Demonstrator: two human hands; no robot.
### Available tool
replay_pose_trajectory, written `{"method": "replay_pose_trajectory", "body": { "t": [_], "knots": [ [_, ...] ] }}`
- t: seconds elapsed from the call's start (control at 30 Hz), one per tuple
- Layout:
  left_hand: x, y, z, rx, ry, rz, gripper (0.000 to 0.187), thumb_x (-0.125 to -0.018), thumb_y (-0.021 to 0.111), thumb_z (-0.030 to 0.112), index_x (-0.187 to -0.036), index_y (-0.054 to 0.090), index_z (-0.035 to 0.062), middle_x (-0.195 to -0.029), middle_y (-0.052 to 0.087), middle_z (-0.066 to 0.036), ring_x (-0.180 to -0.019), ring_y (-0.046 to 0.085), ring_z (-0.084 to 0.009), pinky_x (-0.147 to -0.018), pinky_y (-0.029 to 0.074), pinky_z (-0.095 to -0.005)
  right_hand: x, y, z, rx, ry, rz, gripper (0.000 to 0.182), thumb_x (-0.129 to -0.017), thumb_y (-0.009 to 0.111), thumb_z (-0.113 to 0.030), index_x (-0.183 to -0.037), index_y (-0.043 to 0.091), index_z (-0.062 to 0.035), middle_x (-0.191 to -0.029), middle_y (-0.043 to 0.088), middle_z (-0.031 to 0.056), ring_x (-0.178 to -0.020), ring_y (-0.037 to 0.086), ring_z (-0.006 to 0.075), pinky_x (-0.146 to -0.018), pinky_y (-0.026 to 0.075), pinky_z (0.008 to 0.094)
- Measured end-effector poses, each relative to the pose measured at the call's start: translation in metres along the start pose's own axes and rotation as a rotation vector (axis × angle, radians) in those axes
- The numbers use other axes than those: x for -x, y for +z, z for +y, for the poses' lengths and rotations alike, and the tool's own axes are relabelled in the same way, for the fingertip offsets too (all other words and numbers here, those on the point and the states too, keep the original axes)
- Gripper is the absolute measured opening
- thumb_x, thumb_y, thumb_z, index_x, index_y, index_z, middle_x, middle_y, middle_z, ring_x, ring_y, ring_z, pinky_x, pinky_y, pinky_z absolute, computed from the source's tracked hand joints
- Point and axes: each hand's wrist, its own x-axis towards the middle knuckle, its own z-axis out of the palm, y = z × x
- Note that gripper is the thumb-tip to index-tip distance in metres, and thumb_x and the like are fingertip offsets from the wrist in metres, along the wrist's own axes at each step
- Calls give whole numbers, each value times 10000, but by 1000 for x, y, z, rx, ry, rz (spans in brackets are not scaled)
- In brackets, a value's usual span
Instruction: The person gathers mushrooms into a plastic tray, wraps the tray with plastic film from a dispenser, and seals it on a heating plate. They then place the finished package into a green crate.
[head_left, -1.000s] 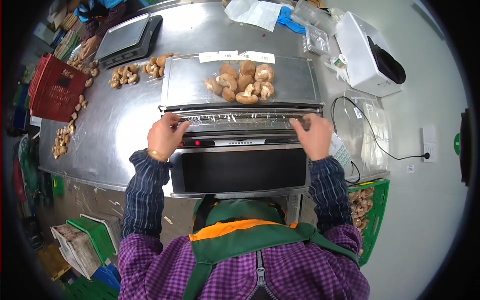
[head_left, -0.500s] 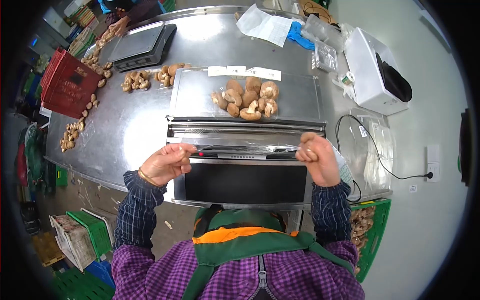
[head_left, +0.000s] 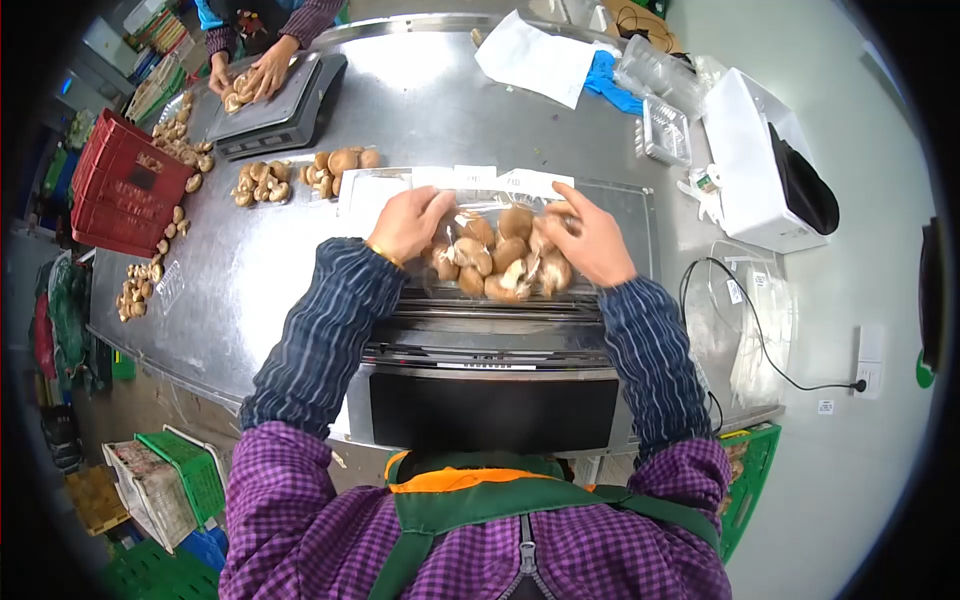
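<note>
Clear plastic film (head_left: pixel 487 222) lies shiny over a group of brown shiitake mushrooms (head_left: pixel 480 255) on the wrapping machine's top plate (head_left: pixel 632 232). My left hand (head_left: pixel 408 225) is at the group's left side, thumb and fingers closed on the film. At its right side my right hand (head_left: pixel 592 240) also grips the film, fingers bent and slightly blurred, close against the mushrooms. The film's edges under my fingers are hard to see. White printed labels (head_left: pixel 530 182) lie along the plate's far edge, just beyond the mushrooms.
Across the table, a co-worker's hands (head_left: pixel 262 75) hold mushrooms over a scale (head_left: pixel 270 128). Mushroom piles (head_left: pixel 262 184) and a red crate (head_left: pixel 125 190) are at left. Paper (head_left: pixel 535 60), blue gloves (head_left: pixel 608 85), a plastic tray (head_left: pixel 663 132) and a white box (head_left: pixel 760 165) stand at right.
Both my hands have moved forward from the machine's front, carrying the stretched film over the mushrooms. The mushrooms now sit nearer to me. The co-worker's hands have come over the scale with mushrooms.
</note>
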Motion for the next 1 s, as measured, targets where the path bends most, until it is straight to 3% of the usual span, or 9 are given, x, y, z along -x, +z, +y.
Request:
{"method": "replay_pose_trajectory", "body": {
  "t": [0.03,0.1,0.27,0.43,0.6,0.8,0.9,0.93,1.0],
  "knots": [
    [9,2,-11,381,-219,-173,341,-952,479,298,-1013,608,-12,-837,627,-49,-701,549,-88,-611,447,-231,7,1,3,-6,9,-16,635,-792,655,-373,-1265,473,9,-1087,621,187,-1026,593,282,-910,439,347],
    [39,-2,13,731,-337,-161,375,-960,463,330,-1077,569,-10,-871,605,-33,-717,551,-85,-631,455,-214,19,1,8,-262,88,-111,624,-797,676,-315,-1263,450,34,-1095,602,191,-997,598,248,-889,450,334],
    [73,-15,25,868,-491,-227,428,-960,446,361,-1080,557,-34,-913,612,-57,-792,590,-108,-708,501,-244,52,-10,-8,-544,337,-425,329,-909,550,-171,-1153,510,46,-984,608,77,-803,602,100,-645,508,229],
    [150,-10,36,1050,-561,-418,434,-963,414,389,-1063,538,-15,-990,624,-112,-884,615,-163,-774,523,-302,137,-13,-21,-580,275,-537,276,-928,514,-176,-1128,514,14,-908,624,53,-704,604,93,-623,522,235],
    [208,24,10,1018,-802,-490,466,-944,454,404,-1102,544,-25,-1002,632,-117,-908,615,-171,-793,518,-295,195,3,4,-648,634,-795,369,-936,502,-247,-1189,468,20,-949,614,83,-753,633,140,-629,567,261],
    [214,34,4,1054,-825,-522,462,-961,421,382,-1098,546,-42,-1003,635,-111,-870,638,-177,-771,540,-304,209,17,18,-718,636,-759,382,-943,486,-320,-1121,506,18,-863,619,86,-695,629,128,-575,548,231],
    [250,39,5,832,-760,-493,504,-961,408,415,-1067,575,-49,-975,638,-91,-886,618,-163,-835,492,-291,242,33,20,-642,719,-785,392,-942,485,-346,-1096,530,12,-821,614,80,-630,611,123,-511,516,229],
    [261,34,8,531,-742,-536,531,-964,394,427,-1051,597,-56,-919,636,-73,-866,596,-143,-801,464,-261,254,42,20,-578,735,-696,374,-946,482,-338,-1069,549,9,-759,607,70,-592,584,110,-478,470,236],
    [294,33,-9,487,-691,-529,557,-958,396,447,-1046,602,-63,-912,638,-85,-846,592,-132,-775,475,-260,272,52,15,-472,708,-551,361,-945,483,-321,-1043,560,18,-716,598,73,-594,583,117,-499,465,252]
  ]
}}
